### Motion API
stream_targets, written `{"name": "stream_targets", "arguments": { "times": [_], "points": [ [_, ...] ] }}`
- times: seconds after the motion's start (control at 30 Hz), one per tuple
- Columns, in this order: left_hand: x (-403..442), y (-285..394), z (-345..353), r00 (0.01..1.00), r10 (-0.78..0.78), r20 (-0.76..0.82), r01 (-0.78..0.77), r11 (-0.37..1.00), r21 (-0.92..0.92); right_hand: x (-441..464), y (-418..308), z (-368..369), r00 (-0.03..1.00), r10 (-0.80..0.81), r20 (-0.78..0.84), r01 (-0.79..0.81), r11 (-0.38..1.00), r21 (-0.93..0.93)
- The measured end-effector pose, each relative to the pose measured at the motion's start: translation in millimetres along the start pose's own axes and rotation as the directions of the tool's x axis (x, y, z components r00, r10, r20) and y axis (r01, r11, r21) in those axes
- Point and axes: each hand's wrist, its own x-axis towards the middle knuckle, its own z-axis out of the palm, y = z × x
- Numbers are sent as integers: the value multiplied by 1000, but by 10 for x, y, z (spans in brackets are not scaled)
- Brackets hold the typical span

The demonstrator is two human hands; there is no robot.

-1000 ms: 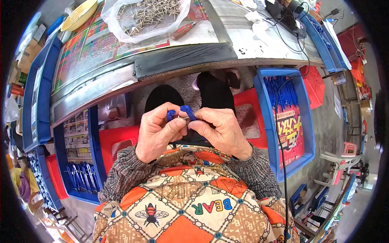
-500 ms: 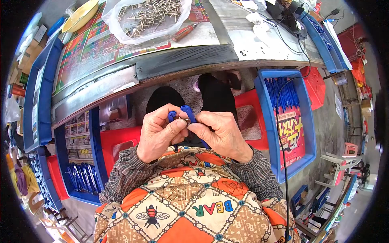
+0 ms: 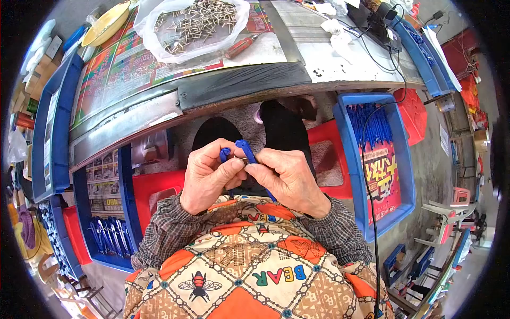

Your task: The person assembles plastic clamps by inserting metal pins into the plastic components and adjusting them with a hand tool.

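Above my lap, my left hand (image 3: 206,173) pinches a narrow blue plastic piece (image 3: 225,154) between thumb and fingers. Close beside it, my right hand (image 3: 294,178) grips a second blue plastic piece (image 3: 245,151), its rounded end pointing up toward the bench. Between the two pieces shows a thin metal pin (image 3: 243,159); its ends are hidden, so how it is seated I cannot tell. Both thumbs nearly touch. The lower parts of the blue pieces are mostly covered by my fingers.
On the bench (image 3: 244,82) ahead lie a plastic bag (image 3: 159,49) of metal rivets and a red screwdriver (image 3: 240,48). Blue trays holding blue pieces stand at right (image 3: 406,183) and left (image 3: 130,194). A black cable (image 3: 374,234) hangs down at right.
Almost nothing differs. My hands stay together with the blue pieces, shifting very slightly; the view has tilted a little.
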Motion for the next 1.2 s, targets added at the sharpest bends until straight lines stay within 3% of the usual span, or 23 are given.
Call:
{"name": "stream_targets", "arguments": {
  "times": [0.27,0.37,0.57,0.7,0.93,1.03,1.2],
  "points": [
    [-6,15,-37,999,-7,51,12,995,-94,1,4,-9,1000,3,14,-3,1000,19],
    [-11,26,-48,997,35,72,-33,999,-26,5,-31,-21,999,46,3,-46,993,107],
    [-6,14,-31,1000,6,13,-6,1000,1,9,4,-80,996,75,-50,-69,991,111],
    [-14,6,-3,1000,19,-14,-20,998,-59,-12,38,-69,955,296,-21,-279,920,276],
    [17,12,84,996,45,-76,-53,992,-115,9,19,-39,946,322,-35,-283,876,391],
    [27,41,107,996,53,-78,-63,989,-132,-8,65,-76,928,372,6,-351,870,345],
    [35,53,123,995,64,-74,-73,989,-132,4,129,-13,955,292,-50,-255,898,359]
  ]
}}
